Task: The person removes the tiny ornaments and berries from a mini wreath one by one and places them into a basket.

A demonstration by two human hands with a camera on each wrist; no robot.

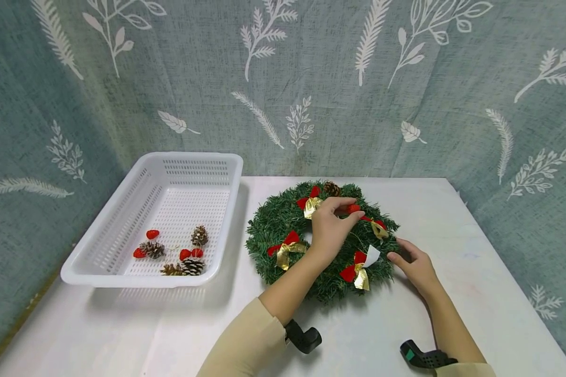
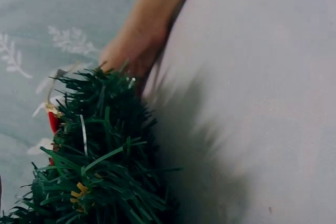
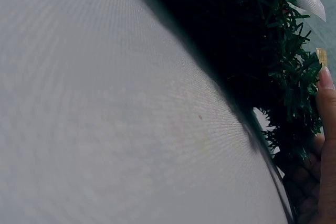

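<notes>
A green Christmas wreath (image 1: 270, 222) lies on the white table, trimmed with red and gold bows (image 1: 290, 247) and a pine cone (image 1: 331, 188) at its far side. Over the wreath's upper right part, my left hand (image 1: 330, 229) pinches a small red berry ornament (image 1: 354, 208) between thumb and fingers. My right hand (image 1: 418, 268) grips the wreath's right edge. In the right wrist view its thumb (image 3: 326, 106) lies against the greenery, with the other fingers partly hidden below. The left wrist view shows the wreath's bristly side (image 2: 105, 135), while the berry ornament is out of sight there.
A white plastic basket (image 1: 108, 222) stands on the table to the left. Inside it lie several pine cones (image 1: 193, 267) and red berry ornaments (image 1: 152, 234) near the front. A patterned grey-green curtain (image 1: 283, 78) hangs behind and at both sides of the table (image 1: 471, 303).
</notes>
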